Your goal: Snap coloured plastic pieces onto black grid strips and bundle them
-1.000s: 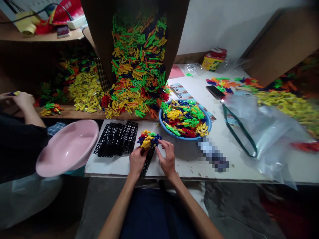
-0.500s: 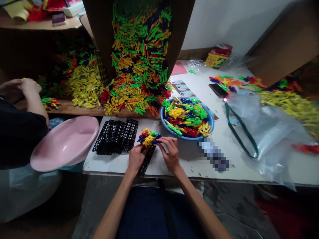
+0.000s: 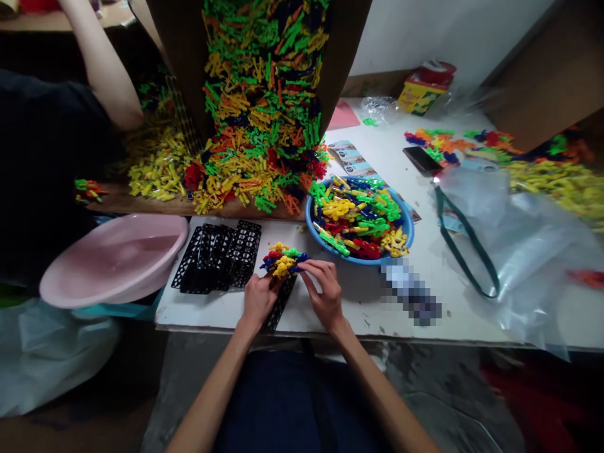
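A bunch of small plastic figures [image 3: 283,263] in yellow, red, green and blue is held upright over the white table. My left hand [image 3: 258,301] grips it from below, its fingertips partly hidden. On the bunch's right side, my right hand [image 3: 325,289] pinches a dark blue piece between thumb and fingers. Under the hands lies a black perforated strip [image 3: 276,314]. More black perforated panels [image 3: 212,258] are stacked to the left. A blue basin [image 3: 359,258] heaped with the same coloured figures stands beyond my right hand.
A big box [image 3: 346,60] spills loose figures at the back. At left are a pink basin [image 3: 108,286] and a co-worker's arm [image 3: 106,78]. To the right lie a phone [image 3: 421,160], a dark green strap [image 3: 465,242] and clear plastic bags [image 3: 528,264].
My hands keep the bunch in nearly the same place. The co-worker at left has raised an arm toward the shelf. The view has shifted slightly.
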Tool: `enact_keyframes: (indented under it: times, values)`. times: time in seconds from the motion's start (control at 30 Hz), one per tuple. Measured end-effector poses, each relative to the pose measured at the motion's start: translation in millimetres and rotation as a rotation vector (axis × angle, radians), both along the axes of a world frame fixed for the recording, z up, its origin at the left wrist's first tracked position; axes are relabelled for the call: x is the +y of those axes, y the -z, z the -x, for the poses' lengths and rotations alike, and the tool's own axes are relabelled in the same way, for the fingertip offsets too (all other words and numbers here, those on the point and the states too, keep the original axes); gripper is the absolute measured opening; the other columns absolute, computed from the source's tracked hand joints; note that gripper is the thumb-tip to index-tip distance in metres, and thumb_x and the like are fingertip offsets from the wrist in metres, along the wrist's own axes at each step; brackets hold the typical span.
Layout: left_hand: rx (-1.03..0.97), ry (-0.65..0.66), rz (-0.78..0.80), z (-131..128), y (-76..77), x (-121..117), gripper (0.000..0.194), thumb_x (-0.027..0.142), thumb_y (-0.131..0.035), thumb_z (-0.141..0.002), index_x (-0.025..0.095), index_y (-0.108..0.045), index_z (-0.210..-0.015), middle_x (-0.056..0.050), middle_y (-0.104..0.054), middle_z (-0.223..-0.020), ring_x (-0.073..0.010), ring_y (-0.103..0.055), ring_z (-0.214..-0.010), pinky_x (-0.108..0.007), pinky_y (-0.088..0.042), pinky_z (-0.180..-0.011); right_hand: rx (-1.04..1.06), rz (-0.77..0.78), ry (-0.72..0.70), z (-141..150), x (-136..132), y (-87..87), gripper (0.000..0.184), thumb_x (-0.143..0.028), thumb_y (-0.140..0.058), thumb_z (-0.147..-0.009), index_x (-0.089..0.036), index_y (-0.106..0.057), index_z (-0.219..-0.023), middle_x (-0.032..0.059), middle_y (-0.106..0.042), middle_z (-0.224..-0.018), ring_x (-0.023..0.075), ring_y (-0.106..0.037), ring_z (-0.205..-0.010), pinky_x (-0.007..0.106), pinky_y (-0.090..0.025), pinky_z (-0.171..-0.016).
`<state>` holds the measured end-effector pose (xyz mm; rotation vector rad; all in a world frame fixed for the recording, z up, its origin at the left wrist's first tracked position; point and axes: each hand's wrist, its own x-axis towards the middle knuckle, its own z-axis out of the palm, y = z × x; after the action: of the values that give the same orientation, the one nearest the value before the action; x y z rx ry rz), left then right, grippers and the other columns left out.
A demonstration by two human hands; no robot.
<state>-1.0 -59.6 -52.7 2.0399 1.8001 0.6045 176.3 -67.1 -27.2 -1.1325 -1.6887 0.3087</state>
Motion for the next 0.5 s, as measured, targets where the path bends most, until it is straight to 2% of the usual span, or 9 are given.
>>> enact_keyframes:
  times: [0.1,0.2,0.3,0.4,0.5]
  values:
    - [0.095,0.005,-0.055,-3.6,-0.7,-4.6,0.031,0.037,-0.052,-0.095,0.018,-0.076,-0.086,-0.007,-0.068,-0.066,-0.0205,-0.055,-0.068,-0.03,-0.039,-0.071,-0.026,0.01,0.068,-3.8,-2.9,-11.7,0.033,-0.014,-0.055,-0.094,-0.029,-0.062,-0.123,0.0062,-0.067,-0.11,0.0221,-0.061,-0.105,0.041,-0.049,-0.092]
    - [0.147,-0.041,-0.086,-9.0,1.7,-8.1,0.034,0.038,-0.049,-0.095,0.018,-0.075,-0.085,-0.008,-0.071,-0.068,-0.0204,-0.053,-0.062,-0.034,-0.04,-0.075,-0.078,-0.035,0.326,-21.7,3.6,-24.7,0.031,-0.02,-0.058,-0.093,-0.026,-0.061,-0.124,0.0082,-0.065,-0.113,0.0249,-0.058,-0.11,0.045,-0.044,-0.098]
    - [0.161,-0.074,-0.068,-15.3,3.2,-5.6,0.037,0.039,-0.047,-0.095,0.017,-0.074,-0.084,-0.009,-0.072,-0.07,-0.0204,-0.054,-0.059,-0.037,-0.04,-0.079,-0.228,0.003,0.548,-47.4,16.8,-30.2,0.024,-0.032,-0.066,-0.089,-0.024,-0.068,-0.112,0.011,-0.061,-0.122,0.0299,-0.052,-0.115,0.05,-0.039,-0.098]
    - [0.102,-0.139,-0.026,-19.4,-2.5,-3.9,0.036,0.041,-0.048,-0.094,0.017,-0.074,-0.084,-0.01,-0.072,-0.07,-0.0219,-0.057,-0.062,-0.038,-0.041,-0.08,-0.339,0.02,0.526,-68.5,24.0,-33.7,0.015,-0.036,-0.065,-0.09,-0.024,-0.072,-0.095,0.01,-0.064,-0.118,0.0298,-0.053,-0.111,0.05,-0.04,-0.095]
    - [-0.128,-0.271,0.017,-18.9,-18.3,-18.7,0.034,0.047,-0.054,-0.089,0.018,-0.071,-0.096,-0.005,-0.07,-0.069,-0.0205,-0.06,-0.064,-0.036,-0.043,-0.079,-0.216,-0.043,0.471,-82.1,13.9,-48.4,0.015,-0.034,-0.062,-0.093,-0.024,-0.072,-0.096,0.0089,-0.066,-0.109,0.0254,-0.059,-0.103,0.044,-0.047,-0.089]
